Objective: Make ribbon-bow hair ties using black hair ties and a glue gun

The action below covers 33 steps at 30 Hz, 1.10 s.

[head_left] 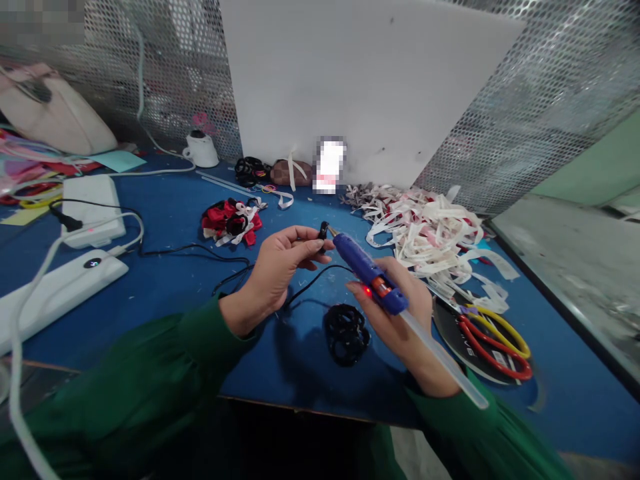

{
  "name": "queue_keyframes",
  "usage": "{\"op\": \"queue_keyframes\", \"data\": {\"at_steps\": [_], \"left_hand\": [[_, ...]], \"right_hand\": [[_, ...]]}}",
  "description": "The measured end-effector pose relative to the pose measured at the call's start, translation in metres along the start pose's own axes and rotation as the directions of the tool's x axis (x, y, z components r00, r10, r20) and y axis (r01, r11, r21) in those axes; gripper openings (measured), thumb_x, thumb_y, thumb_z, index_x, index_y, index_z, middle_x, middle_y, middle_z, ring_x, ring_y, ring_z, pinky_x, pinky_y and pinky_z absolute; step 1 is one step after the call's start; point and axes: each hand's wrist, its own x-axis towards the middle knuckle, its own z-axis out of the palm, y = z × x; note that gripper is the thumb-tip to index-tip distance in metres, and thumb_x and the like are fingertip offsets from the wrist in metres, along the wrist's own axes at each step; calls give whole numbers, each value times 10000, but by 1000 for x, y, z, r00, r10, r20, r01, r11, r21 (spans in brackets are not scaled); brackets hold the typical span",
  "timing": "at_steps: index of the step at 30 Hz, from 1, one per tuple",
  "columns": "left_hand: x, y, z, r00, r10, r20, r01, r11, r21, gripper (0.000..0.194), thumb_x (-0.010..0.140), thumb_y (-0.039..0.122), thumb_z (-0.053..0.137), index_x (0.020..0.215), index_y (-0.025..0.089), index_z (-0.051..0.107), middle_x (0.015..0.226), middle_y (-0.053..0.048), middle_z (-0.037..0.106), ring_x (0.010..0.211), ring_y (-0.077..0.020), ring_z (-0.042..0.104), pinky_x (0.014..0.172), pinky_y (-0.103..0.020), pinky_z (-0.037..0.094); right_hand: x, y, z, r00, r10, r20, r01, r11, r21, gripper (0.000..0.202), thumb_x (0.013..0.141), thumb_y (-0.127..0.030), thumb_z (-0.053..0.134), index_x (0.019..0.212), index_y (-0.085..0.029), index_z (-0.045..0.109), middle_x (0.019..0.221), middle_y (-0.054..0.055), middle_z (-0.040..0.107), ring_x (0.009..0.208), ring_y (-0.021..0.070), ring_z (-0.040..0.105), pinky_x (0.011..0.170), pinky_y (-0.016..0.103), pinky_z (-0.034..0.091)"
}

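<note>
Between the thumb and fingers of my left hand (283, 267) is a small black piece (323, 231), perhaps a hair tie or clip; its exact kind is too small to tell. My right hand (400, 300) grips a blue hot glue gun (367, 270) with a red light lit and a long clear glue stick (445, 360) out of its back. The nozzle tip is at the black piece, touching or nearly so. Below the hands, a bundle of black bands (347, 335) lies on the blue table (180, 273). A thin black cord runs beneath the gun.
Red, black and white fabric bows (231, 221) lie left of centre. White ribbon scraps (435, 230) heap at the right, near scissors with red and yellow handles (495, 343). Power strips (65, 290) and cables occupy the left. A white cup (201, 150) and a phone (330, 165) stand behind.
</note>
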Motion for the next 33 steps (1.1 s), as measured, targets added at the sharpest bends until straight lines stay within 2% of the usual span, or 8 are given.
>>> {"op": "queue_keyframes", "data": {"at_steps": [4, 13, 19, 26, 33], "left_hand": [[0, 1, 1, 1000, 2, -6, -2, 1000, 7, 194, 727, 259, 816, 838, 156, 694, 759, -20, 755, 629, -135, 697, 592, -240, 464], [0, 3, 2, 997, 32, -67, -32, 999, 5, 186, 695, 254, 827, 804, 162, 708, 728, -22, 746, 593, -128, 660, 583, -249, 450], [0, 4, 2, 994, 46, -97, -45, 999, 12, 174, 703, 272, 819, 796, 169, 714, 780, -38, 761, 611, -126, 641, 609, -260, 456], [1, 1, -1, 997, 49, -65, -48, 999, 20, 156, 737, 276, 808, 823, 180, 721, 798, -28, 767, 621, -116, 645, 618, -247, 463], [1, 1, 1, 990, 106, -91, -102, 993, 53, 183, 730, 287, 813, 828, 178, 703, 807, -33, 766, 625, -127, 647, 614, -258, 465]], "right_hand": [[0, 3, 2, 989, -151, -9, 149, 982, -112, 120, 900, -276, 654, 982, -223, 583, 820, 41, 676, 679, 190, 616, 610, 296, 441], [-1, 7, 3, 973, -228, 19, 228, 955, -190, 124, 928, -262, 615, 1038, -209, 592, 852, 65, 686, 745, 224, 625, 663, 330, 456], [-2, 7, 3, 973, -227, 31, 229, 957, -177, 145, 919, -236, 602, 1063, -219, 597, 869, 64, 694, 762, 229, 635, 683, 332, 459], [0, 4, 0, 979, -204, 2, 201, 968, -153, 117, 908, -260, 639, 1001, -217, 582, 830, 53, 675, 700, 199, 607, 629, 305, 452], [2, 1, 0, 985, -170, 37, 174, 974, -146, 89, 910, -284, 628, 964, -222, 594, 794, 38, 676, 658, 186, 600, 602, 296, 433]]}}
